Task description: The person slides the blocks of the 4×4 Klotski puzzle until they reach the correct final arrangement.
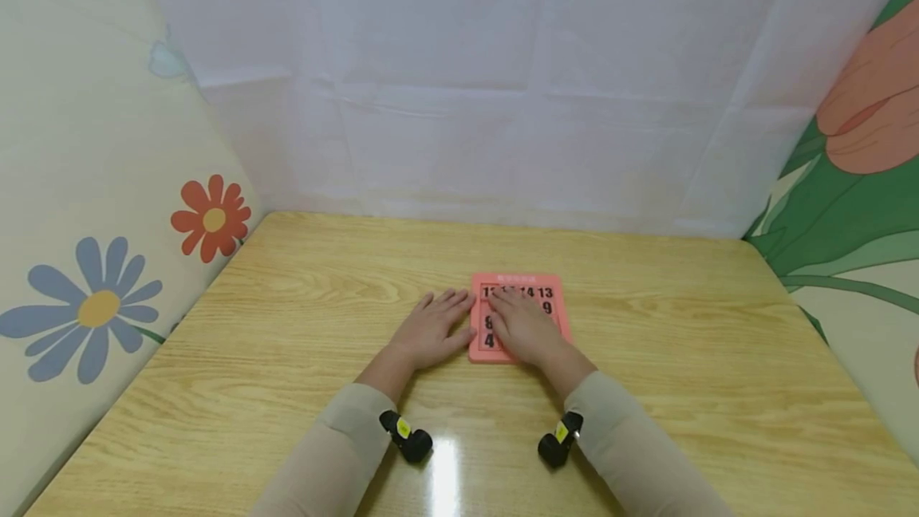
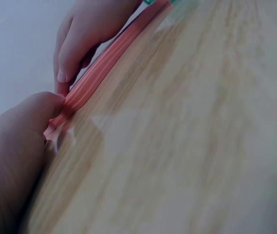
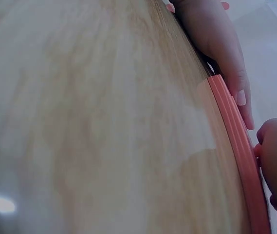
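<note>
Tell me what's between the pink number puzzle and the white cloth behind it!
Only bare wooden table lies between the pink number puzzle and the white cloth in the head view.

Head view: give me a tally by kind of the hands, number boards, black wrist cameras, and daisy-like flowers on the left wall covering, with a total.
Hands: 2 (left hand, right hand)
Number board: 1
Black wrist cameras: 2 (left camera, right camera)
Daisy-like flowers: 2 (blue flower, red flower)
Total: 7
</note>
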`<state>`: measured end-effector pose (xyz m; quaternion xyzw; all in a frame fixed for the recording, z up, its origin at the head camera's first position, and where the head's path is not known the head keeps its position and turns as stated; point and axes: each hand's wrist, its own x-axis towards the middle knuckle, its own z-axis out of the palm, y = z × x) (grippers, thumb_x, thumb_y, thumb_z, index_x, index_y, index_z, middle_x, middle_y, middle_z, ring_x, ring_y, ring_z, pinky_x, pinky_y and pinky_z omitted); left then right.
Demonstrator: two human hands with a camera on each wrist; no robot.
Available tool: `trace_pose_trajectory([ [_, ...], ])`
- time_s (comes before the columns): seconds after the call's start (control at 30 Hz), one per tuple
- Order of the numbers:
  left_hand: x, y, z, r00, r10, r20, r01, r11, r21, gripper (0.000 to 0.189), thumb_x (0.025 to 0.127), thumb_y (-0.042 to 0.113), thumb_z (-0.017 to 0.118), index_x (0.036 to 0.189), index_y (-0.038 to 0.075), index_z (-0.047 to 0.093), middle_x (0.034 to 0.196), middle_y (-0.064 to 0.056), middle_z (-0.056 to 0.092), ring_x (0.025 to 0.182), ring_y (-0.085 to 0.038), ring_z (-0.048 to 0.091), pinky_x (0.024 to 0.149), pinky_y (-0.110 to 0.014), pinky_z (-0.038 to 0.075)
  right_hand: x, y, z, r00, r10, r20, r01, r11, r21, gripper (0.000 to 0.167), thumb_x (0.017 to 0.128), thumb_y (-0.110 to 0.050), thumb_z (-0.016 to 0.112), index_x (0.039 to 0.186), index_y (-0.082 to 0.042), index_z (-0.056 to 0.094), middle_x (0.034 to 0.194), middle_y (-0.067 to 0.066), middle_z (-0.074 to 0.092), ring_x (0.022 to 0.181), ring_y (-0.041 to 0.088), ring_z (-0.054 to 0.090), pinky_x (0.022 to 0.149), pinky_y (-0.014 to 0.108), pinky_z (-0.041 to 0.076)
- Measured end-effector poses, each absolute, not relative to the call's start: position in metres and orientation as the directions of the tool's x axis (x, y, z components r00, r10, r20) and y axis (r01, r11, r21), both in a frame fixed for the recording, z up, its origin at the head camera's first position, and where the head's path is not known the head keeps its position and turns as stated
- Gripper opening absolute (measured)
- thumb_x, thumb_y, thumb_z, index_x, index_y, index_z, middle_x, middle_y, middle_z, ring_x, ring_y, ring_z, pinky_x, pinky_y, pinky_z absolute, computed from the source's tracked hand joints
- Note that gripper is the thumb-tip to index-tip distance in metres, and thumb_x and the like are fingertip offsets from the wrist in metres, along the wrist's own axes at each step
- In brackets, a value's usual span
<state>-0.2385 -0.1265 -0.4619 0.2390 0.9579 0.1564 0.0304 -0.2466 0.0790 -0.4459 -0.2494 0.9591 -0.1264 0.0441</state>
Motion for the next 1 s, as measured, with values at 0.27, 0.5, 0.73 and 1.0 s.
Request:
trace_pose_trajectory([
  [0.27, -0.239, -0.126, -0.462, -0.883, 0.469, 0.016, 0.45, 0.837, 0.312, 0.064, 0.1, 0.048, 0.042, 0.154, 0.014, 0.033, 0.161, -0.006, 0.031, 0.151, -0.028, 0.023, 0.125, -0.051, 0.014, -0.251, 0.079, -0.445, -0.873, -0.486, -0.041, -0.459, 0.847, -0.267, 0.049, 0.106, -0.031, 0.034, 0.151, -0.01, 0.039, 0.159, 0.006, 0.035, 0.15, 0.025, 0.026, 0.125, 0.042, 0.022],
  [0.5, -0.238, -0.126, -0.46, -0.882, 0.47, 0.017, 0.451, 0.834, 0.317, 0.064, 0.1, 0.047, 0.042, 0.154, 0.013, 0.033, 0.161, -0.007, 0.031, 0.151, -0.029, 0.023, 0.125, -0.051, 0.014, -0.249, 0.08, -0.447, -0.883, -0.47, -0.025, -0.437, 0.839, -0.323, 0.05, 0.106, -0.034, 0.033, 0.152, -0.014, 0.038, 0.161, 0.004, 0.032, 0.15, 0.024, 0.026, 0.125, 0.043, 0.021],
  [0.73, -0.239, -0.127, -0.461, -0.884, 0.468, 0.019, 0.449, 0.836, 0.317, 0.064, 0.1, 0.048, 0.042, 0.154, 0.014, 0.033, 0.161, -0.006, 0.031, 0.151, -0.028, 0.023, 0.125, -0.051, 0.014, -0.234, 0.087, -0.449, -0.877, -0.48, 0.017, -0.449, 0.806, -0.385, 0.049, 0.105, -0.031, 0.035, 0.149, -0.011, 0.042, 0.159, 0.006, 0.034, 0.149, 0.026, 0.028, 0.125, 0.046, 0.017],
  [1.0, -0.239, -0.127, -0.463, -0.887, 0.462, 0.0, 0.44, 0.846, 0.3, 0.065, 0.1, 0.051, 0.04, 0.155, 0.016, 0.03, 0.161, -0.004, 0.029, 0.152, -0.026, 0.021, 0.126, -0.049, 0.012, -0.217, 0.095, -0.453, -0.855, -0.516, 0.052, -0.494, 0.781, -0.382, 0.048, 0.105, -0.031, 0.037, 0.148, -0.01, 0.044, 0.157, 0.008, 0.038, 0.148, 0.027, 0.03, 0.124, 0.046, 0.021],
])
